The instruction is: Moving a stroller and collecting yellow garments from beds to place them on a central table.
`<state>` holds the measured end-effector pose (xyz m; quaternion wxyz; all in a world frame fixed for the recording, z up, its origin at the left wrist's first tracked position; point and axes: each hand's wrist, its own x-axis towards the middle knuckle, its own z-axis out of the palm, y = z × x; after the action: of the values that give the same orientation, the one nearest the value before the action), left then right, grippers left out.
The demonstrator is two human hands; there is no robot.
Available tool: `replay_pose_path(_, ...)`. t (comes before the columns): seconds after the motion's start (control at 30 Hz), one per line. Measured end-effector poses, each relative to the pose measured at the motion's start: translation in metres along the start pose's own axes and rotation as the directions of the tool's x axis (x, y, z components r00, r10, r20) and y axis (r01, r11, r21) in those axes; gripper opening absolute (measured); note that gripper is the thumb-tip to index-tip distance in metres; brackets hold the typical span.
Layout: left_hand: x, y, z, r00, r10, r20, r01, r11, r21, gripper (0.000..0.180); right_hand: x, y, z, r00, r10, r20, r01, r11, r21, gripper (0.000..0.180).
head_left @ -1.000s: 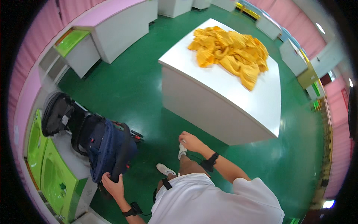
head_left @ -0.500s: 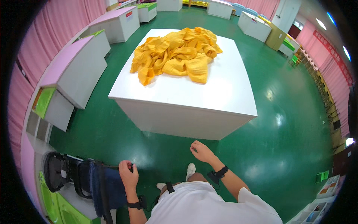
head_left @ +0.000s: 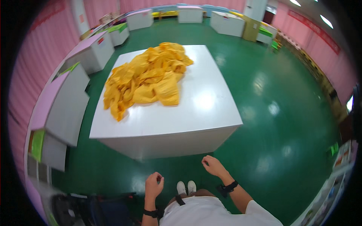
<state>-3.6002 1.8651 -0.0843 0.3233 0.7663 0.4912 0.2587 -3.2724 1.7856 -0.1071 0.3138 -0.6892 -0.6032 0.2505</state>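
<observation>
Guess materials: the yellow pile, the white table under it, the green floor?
Yellow pile: soft cloth, matte; it creases and slumps in folds. White table: a smooth, hard boxy block, likely painted or laminated board; its top shows a faint sheen. Green floor: a glossy hard coating, perhaps epoxy or vinyl; it mirrors the ceiling lights as bright spots.

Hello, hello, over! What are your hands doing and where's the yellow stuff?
Left hand loosely curled, empty. Right hand empty, fingers bent, near the white table. Pile of yellow cloth on top, untouched. Only green floor between hands and table.

Red banner sign (head_left: 315, 32) on the pink wall.
</observation>
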Motion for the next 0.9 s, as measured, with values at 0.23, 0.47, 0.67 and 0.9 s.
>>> replay_pose_path(0.23, 0.073, 0.027, 0.07, 0.943, 0.108, 0.315, -0.075, 0.991, -0.114, 0.015, -0.064, 0.034, -0.055, 0.971, 0.176, -0.161, -0.18, 0.984, -0.009, 0.011)
replay_pose_path(0.47, 0.135, 0.138, 0.164, 0.784, 0.23, 0.577, -0.137, 0.97, -0.2, 0.018, -0.137, 0.095, -0.119, 0.791, 0.447, -0.418, -0.455, 0.886, 0.088, 0.012)
replay_pose_path(0.67, 0.171, 0.214, 0.294, 0.682, 0.342, 0.647, -0.255, 0.94, -0.228, 0.021, -0.179, 0.183, -0.187, 0.7, 0.462, -0.545, -0.509, 0.858, 0.073, 0.009)
replay_pose_path(0.9, 0.207, 0.347, 0.435, 0.619, 0.399, 0.676, -0.282, 0.917, -0.283, 0.021, -0.221, 0.278, -0.311, 0.582, 0.535, -0.612, -0.596, 0.793, 0.126, 0.011)
